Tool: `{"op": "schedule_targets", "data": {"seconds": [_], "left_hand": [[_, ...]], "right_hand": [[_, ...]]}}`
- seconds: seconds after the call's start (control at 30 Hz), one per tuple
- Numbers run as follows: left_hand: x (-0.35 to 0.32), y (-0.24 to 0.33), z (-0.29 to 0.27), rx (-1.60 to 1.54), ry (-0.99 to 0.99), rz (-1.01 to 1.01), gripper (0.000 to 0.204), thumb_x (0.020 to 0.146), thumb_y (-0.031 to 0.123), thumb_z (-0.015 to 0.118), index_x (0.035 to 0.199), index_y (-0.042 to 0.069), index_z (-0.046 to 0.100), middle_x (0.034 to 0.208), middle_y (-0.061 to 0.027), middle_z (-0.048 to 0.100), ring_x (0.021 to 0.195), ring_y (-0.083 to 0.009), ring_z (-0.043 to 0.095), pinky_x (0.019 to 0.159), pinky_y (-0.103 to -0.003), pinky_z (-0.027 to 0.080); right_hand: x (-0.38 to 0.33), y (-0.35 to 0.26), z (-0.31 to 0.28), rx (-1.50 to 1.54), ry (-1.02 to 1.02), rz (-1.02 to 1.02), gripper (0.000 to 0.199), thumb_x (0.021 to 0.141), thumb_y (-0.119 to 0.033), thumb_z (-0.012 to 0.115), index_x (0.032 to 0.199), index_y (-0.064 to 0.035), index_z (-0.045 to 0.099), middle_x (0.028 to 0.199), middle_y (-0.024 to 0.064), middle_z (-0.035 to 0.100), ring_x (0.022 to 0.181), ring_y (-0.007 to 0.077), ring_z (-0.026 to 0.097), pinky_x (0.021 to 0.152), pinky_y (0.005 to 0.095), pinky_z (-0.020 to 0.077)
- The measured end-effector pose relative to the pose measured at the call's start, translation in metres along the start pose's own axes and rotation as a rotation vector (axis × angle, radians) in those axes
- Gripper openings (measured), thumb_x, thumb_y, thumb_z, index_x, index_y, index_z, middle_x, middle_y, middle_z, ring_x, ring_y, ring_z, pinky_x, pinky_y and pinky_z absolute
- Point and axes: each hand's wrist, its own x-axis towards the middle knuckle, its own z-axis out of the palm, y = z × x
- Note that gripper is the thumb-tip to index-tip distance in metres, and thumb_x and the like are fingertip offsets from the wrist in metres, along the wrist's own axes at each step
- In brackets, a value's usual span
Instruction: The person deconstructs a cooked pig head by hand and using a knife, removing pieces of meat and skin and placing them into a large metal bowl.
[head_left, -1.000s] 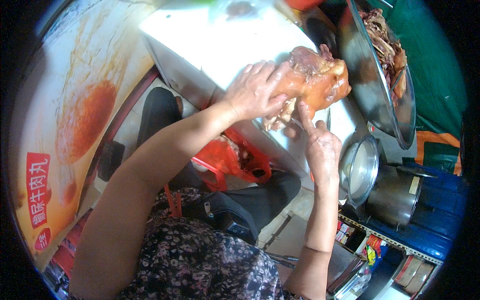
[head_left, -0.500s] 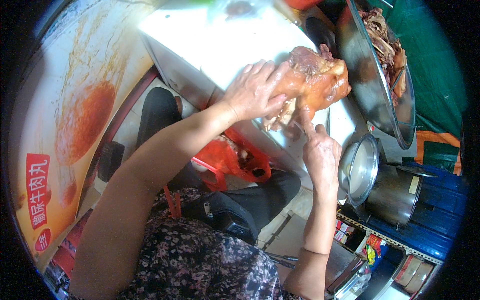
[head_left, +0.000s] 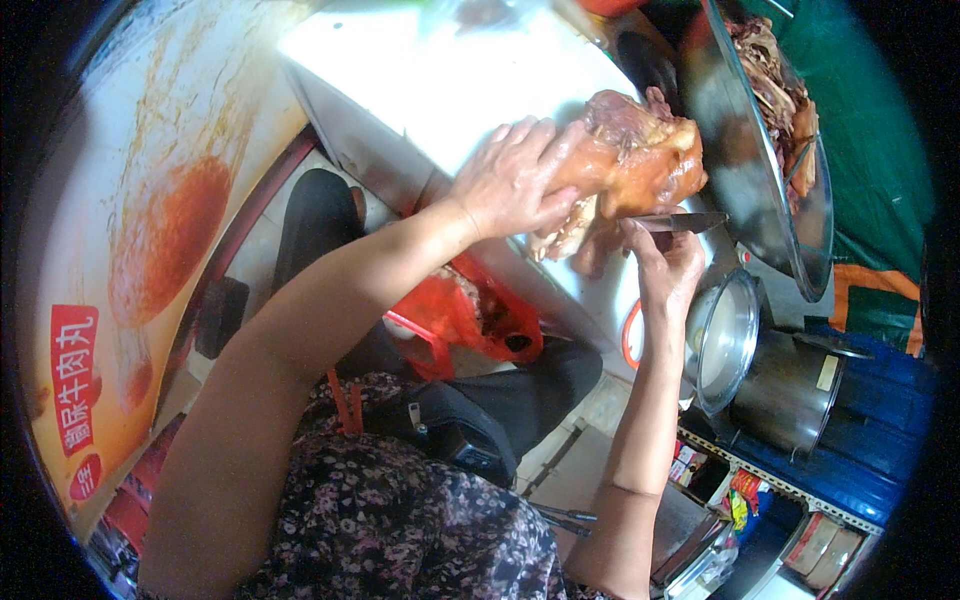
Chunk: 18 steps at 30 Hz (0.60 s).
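A glossy brown cooked pig's head (head_left: 655, 165), with teeth-like edges along its jaw, lies on the bright white tabletop (head_left: 440, 90). My left hand (head_left: 515, 180) is spread over its narrower left end, thumb toward me, holding it down. At the near right side, my right hand (head_left: 668, 265) is closed on a knife (head_left: 685, 222). The dark blade lies across the hand with its pointed end to the right, close to the meat. The grip is mostly hidden by the fingers.
A large metal basin (head_left: 815, 240) with cooked meat and bones stands at the far right. Nearer are a steel bowl (head_left: 728, 340) and a dark pot (head_left: 790, 395). A red plastic bag (head_left: 515, 335) sits below the table's edge, by my legs.
My right hand has shifted right and slightly up, its index finger no longer stretched onto the meat. The knife blade now shows clearly. My left hand stays on the pig's head.
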Motion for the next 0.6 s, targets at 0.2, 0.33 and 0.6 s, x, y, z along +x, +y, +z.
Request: {"op": "schedule_targets", "data": {"seconds": [0.2,0.33,0.6], "left_hand": [[0.000,0.002,-0.001,-0.013,0.010,0.006,0.076,0.089,0.039,0.067,0.151,0.002,0.043,0.129,-0.0248,0.057,0.119,-0.0427,0.056,0.102,-0.050,0.045],[0.000,0.001,-0.003,-0.009,0.002,-0.004,0.077,0.088,0.039,0.068,0.151,0.002,0.042,0.129,-0.0245,0.057,0.119,-0.0426,0.056,0.102,-0.050,0.045],[0.000,0.002,-0.001,-0.017,0.001,-0.003,0.078,0.088,0.039,0.068,0.151,0.002,0.042,0.128,-0.0242,0.057,0.119,-0.0421,0.056,0.101,-0.050,0.045]], "right_hand": [[0.010,0.011,0.003,-0.220,-0.052,-0.165,0.023,0.085,-0.005,0.076,0.106,0.0025,0.067,0.092,0.0150,0.073,0.081,0.0232,0.070,0.076,0.0362,0.0545],[0.014,0.001,0.003,-0.418,-0.060,-0.330,0.023,0.085,-0.005,0.077,0.105,0.0016,0.068,0.092,0.0155,0.072,0.081,0.0253,0.071,0.075,0.0377,0.0545],[0.012,-0.004,0.003,-0.361,-0.053,-0.309,0.024,0.082,-0.003,0.077,0.103,0.0005,0.066,0.095,0.0190,0.071,0.086,0.0368,0.072,0.077,0.0428,0.0553]]}}
